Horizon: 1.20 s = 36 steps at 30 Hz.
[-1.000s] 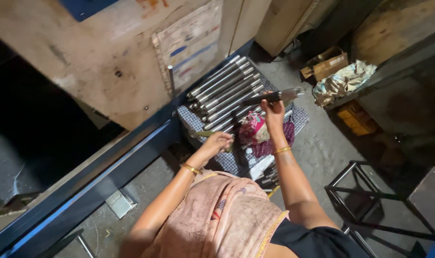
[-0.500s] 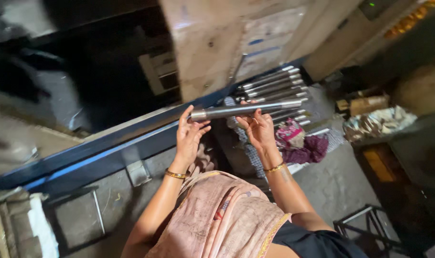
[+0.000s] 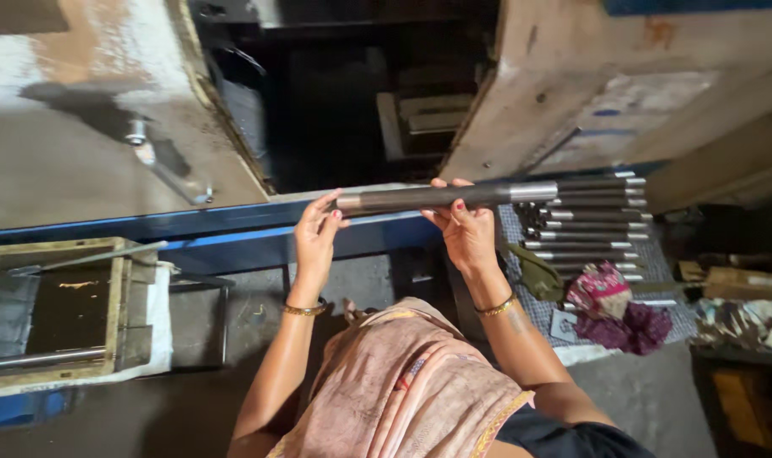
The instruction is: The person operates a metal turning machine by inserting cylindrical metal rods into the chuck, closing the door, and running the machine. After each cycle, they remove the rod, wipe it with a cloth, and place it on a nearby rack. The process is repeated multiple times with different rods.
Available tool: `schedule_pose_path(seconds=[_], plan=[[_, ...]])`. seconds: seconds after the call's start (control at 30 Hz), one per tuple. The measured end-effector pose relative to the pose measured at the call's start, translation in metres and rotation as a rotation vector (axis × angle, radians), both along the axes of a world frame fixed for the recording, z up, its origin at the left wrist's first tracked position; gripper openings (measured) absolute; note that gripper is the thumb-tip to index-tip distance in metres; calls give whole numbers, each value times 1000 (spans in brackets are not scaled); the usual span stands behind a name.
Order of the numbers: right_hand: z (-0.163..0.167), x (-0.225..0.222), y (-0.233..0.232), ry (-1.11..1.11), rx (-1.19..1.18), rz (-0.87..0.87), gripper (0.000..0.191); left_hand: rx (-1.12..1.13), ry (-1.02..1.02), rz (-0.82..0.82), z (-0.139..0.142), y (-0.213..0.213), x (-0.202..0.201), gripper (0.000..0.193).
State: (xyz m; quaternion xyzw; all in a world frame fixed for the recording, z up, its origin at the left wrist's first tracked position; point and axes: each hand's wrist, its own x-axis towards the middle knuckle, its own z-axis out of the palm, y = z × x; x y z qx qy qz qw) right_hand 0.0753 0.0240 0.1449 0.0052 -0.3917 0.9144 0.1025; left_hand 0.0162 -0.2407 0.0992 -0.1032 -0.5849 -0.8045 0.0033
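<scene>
Just beside stacked rods [image 3: 585, 222], both hands' grip, left hand [image 3: 315, 240] and right hand [image 3: 465, 231], holds a steel rod [image 3: 428, 198].

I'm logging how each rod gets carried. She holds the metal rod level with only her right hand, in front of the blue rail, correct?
Not quite: both hands hold it. The head view shows the left hand at one end of the metal rod and the right hand near its middle, level, before the blue rail.

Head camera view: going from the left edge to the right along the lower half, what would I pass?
Wooden box → left hand → right hand → green cloth → pink cloth → cardboard box. Both hands hold one metal rod level between them.
</scene>
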Motion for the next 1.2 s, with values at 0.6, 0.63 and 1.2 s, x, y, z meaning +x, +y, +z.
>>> schedule_pose_path(seconds=[0.6,0.63,1.2], plan=[[15,-289,-68,218,96,-80,39,-985,535,975,90,-175,-138,45],[13,-307,-70,228,100,-77,38,-989,506,975,84,-179,-146,51],[-23,-425,-80,208,-38,31,34,-1170,554,1124,36,-192,-160,50]])
